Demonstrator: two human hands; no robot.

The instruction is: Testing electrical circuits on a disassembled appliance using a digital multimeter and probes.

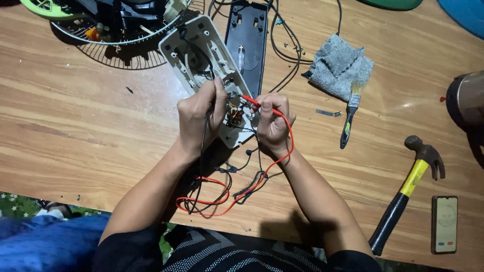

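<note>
Head view: both hands working over opened white plastic casing [201, 55] lying on wooden table [75, 116]. Left hand [199, 118] closing around black probe, pressing tip into small parts inside casing. Right hand [272, 123] pinching thin red probe [250, 99], tip touching same spot. Red and black wires [212, 199] looping down toward body. Black casing half [247, 40] lying just beside white one. Small paintbrush [350, 118], grey cloth [340, 65], yellow-handled hammer [411, 186] resting well apart at right.
</note>
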